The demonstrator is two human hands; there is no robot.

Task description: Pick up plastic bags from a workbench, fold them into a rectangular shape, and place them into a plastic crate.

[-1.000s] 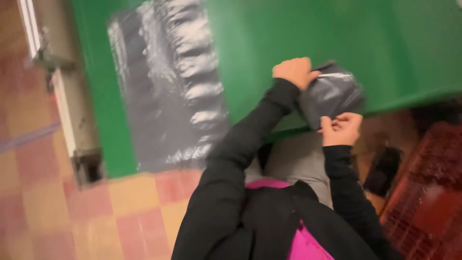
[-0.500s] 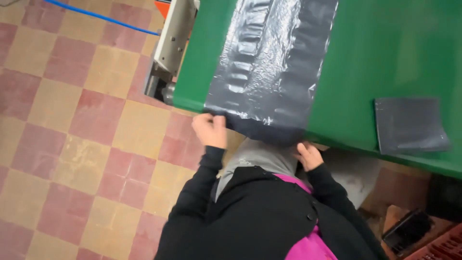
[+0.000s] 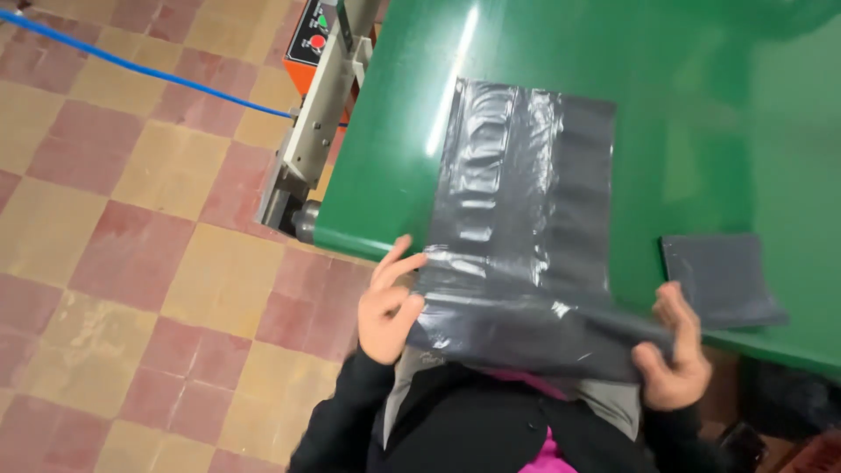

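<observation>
Head view: left hand (image 3: 390,302) and right hand (image 3: 670,355) each pinch a corner of the grey plastic bag (image 3: 526,228), fingers partly curled. Bag lies on the green bench (image 3: 394,131), near edge overhanging; small folded grey bag (image 3: 720,280) just beside it.

Both arms reach forward from the body in black sleeves, bent at the elbows and set apart. The left hand (image 3: 388,307) is raised with its palm turned inward, fingers spread and slightly curled, thumb pressing toward them in a pinch. The right hand (image 3: 670,355) sits a little lower, palm turned toward the left, fingers curled and thumb closed over in a grip.
</observation>
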